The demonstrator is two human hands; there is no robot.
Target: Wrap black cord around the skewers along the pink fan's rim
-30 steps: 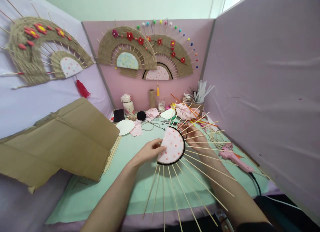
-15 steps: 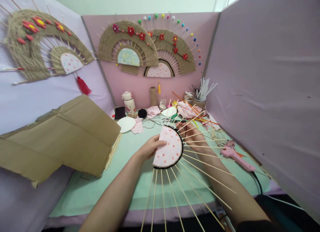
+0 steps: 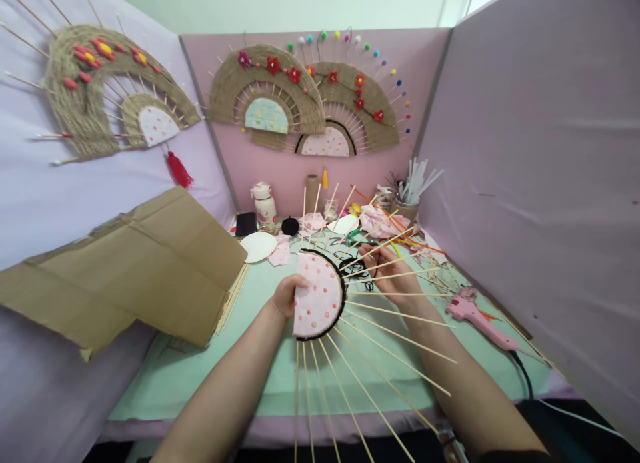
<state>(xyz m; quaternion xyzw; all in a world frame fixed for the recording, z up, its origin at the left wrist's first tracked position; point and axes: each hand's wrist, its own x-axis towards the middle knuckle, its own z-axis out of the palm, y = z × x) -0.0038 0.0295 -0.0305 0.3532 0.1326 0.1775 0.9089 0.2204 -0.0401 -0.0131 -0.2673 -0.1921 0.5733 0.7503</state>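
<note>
My left hand (image 3: pixel 287 295) grips the straight edge of a half-round fan piece (image 3: pixel 318 296), pink cloth with red dots and a black cord rim. Thin bamboo skewers (image 3: pixel 395 316) fan out from its rim toward me and to the right. The piece is held above the green mat (image 3: pixel 260 376), tilted on edge. My right hand (image 3: pixel 387 271) is behind the skewers on the right, fingers curled among them near some black cord (image 3: pixel 356 266) on the mat; whether it grips anything is hidden.
A pink glue gun (image 3: pixel 477 316) with a black cable lies at the right. A large cardboard sheet (image 3: pixel 130 270) leans at the left. Cloth scraps, white discs (image 3: pixel 257 246), a bottle (image 3: pixel 264 206) and a cup of sticks (image 3: pixel 407 196) crowd the back. Finished fans hang on the walls.
My left hand has turned the fan piece anticlockwise and shifted it left, so its skewers swing upward at the back. My right hand stays behind the skewers.
</note>
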